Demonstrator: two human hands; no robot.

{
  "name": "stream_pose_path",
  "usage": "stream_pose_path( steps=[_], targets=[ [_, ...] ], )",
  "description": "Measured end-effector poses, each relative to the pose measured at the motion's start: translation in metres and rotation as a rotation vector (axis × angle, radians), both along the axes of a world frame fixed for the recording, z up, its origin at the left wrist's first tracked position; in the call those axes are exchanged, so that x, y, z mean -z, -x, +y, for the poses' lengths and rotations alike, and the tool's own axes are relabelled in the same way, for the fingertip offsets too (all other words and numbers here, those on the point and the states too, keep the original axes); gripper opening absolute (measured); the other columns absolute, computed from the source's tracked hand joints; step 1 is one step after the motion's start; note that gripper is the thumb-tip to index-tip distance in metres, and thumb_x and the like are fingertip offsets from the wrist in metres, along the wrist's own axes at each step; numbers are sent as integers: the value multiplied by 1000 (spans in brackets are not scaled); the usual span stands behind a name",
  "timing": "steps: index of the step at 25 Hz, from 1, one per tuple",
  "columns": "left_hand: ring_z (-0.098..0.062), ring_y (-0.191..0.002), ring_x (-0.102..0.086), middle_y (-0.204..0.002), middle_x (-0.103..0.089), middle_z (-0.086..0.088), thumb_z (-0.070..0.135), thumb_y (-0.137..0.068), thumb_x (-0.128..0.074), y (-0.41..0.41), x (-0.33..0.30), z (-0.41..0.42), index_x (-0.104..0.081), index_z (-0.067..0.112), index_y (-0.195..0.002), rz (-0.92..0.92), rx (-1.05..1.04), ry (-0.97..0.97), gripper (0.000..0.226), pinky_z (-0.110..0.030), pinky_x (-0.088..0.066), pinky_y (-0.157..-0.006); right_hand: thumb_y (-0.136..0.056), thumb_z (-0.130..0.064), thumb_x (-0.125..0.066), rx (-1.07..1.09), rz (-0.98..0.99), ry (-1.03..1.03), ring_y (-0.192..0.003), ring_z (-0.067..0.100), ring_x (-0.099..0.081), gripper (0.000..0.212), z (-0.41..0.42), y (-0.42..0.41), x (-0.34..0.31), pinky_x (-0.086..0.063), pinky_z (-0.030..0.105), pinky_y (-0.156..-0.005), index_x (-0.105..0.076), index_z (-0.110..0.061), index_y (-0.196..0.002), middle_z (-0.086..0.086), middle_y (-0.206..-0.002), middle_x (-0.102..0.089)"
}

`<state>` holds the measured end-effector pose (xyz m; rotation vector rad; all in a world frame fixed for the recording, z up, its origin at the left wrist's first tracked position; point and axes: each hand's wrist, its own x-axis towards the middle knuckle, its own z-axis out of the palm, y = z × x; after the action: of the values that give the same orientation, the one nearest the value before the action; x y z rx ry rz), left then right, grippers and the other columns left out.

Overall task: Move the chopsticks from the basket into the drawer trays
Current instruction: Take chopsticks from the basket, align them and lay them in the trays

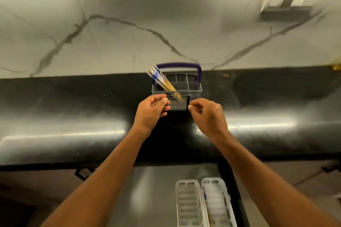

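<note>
A: Basket (176,86) first. Where?

B: Centre of frame, on the black counter (73,108), up against the marble wall (110,24). Grey wire, purple handle (178,66) over the top.

A: Chopsticks?

B: Chopsticks (162,83) in the basket's left compartment, one bundle, tilted so the tops lean to the upper left past the rim. White-and-blue tops, yellowish shafts (blurred, can't count them).

A: Left hand?

B: Left hand (150,110) at the basket's lower-left corner, fingers curled, thumb forward near the wire. Looks like it touches the front face; whether it really grips I cannot tell.

A: Right?

B: Right hand (206,114) at the lower-right corner, thumb and forefinger pinched at a dark upright edge of the basket. Other fingers curled in.

A: Either hand on the chopsticks?

B: No, both below them, at the basket's near side.

A: Trays?

B: Two white slotted trays (188,202) side by side in the open drawer (156,190), bottom centre-right. Right tray has something pale in it, too blurred to name.

A: Anything else?

B: Wall socket (293,0) upper right.
</note>
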<state>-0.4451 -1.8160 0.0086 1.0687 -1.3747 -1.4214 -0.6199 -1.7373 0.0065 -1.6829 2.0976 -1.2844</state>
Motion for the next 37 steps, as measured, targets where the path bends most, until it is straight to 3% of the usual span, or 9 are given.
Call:
stream_pose_path(
  steps=[4,7,8,10,15,20,29,33,37],
  targets=[
    [-19,-77,-72,-84,-76,-6,21,-92,-66,10,-22,-66,-70,23,-89,-89,-263,7,5,-45,-61,-84,-91,-26,-65,18,30,-45,-71,12,-65,12,-57,-7,-39,-54,29,-64,-73,-23,-98,-4,-84,-72],
    [-29,-87,-74,-85,-76,-11,26,-88,-72,16,-17,-108,-68,24,-74,-183,-407,-54,14,-47,-59,-86,-92,-28,-63,-17,73,-103,-69,8,-63,10,-95,-15,-48,-50,27,-59,-73,-25,-95,-8,-79,-68],
    [-30,-94,-73,-93,-76,-13,29,-87,-73,19,-10,-117,-71,22,-81,-242,-422,-63,9,-46,-58,-88,-93,-27,-62,-46,92,-133,-69,8,-61,11,-105,-18,-48,-47,25,-58,-72,-25,-96,-8,-79,-66],
    [-29,-100,-71,-105,-75,-12,35,-87,-72,26,0,-131,-74,15,-105,-377,-422,-64,28,-42,-57,-91,-95,-24,-58,-106,119,-209,-75,13,-63,15,-126,-24,-43,-47,28,-63,-72,-23,-100,-4,-84,-67],
    [-11,-66,-64,-77,-71,0,41,-89,-68,40,5,-152,-75,17,-85,-428,-431,-66,26,-24,-44,-52,-96,-19,-54,-166,156,-343,-79,22,-63,15,-173,-31,-27,-54,40,-72,-69,-15,-95,5,-89,-67],
    [-9,-61,-66,-71,-72,2,28,-91,-68,39,14,-157,-74,19,-77,-354,-472,-78,17,-20,-46,-52,-99,-20,-50,-160,144,-346,-87,22,-62,19,-187,-39,-7,-52,37,-74,-67,-13,-106,6,-101,-66],
    [-2,-47,-62,-67,-71,4,33,-92,-68,41,14,-157,-73,16,-81,-338,-450,-121,21,-9,-39,-38,-99,-27,-47,-120,80,-310,-81,16,-61,20,-191,-45,-2,-54,35,-75,-65,-18,-98,0,-93,-62],
    [-9,-59,-70,-72,-73,2,29,-94,-65,34,-3,-154,-72,18,-80,-360,-455,-27,19,-21,-57,-55,-99,-25,-47,-123,142,-249,-77,13,-57,18,-186,-37,-6,-50,30,-68,-63,-21,-91,0,-93,-61],
    [-11,-66,-73,-77,-75,0,30,-94,-66,11,-52,-157,-69,17,-82,-449,-354,285,18,-31,-62,-69,-101,-30,-50,-97,81,-128,-81,10,-61,23,-184,-31,-30,-46,22,-67,-68,-22,-113,0,-101,-68]
  ],
)
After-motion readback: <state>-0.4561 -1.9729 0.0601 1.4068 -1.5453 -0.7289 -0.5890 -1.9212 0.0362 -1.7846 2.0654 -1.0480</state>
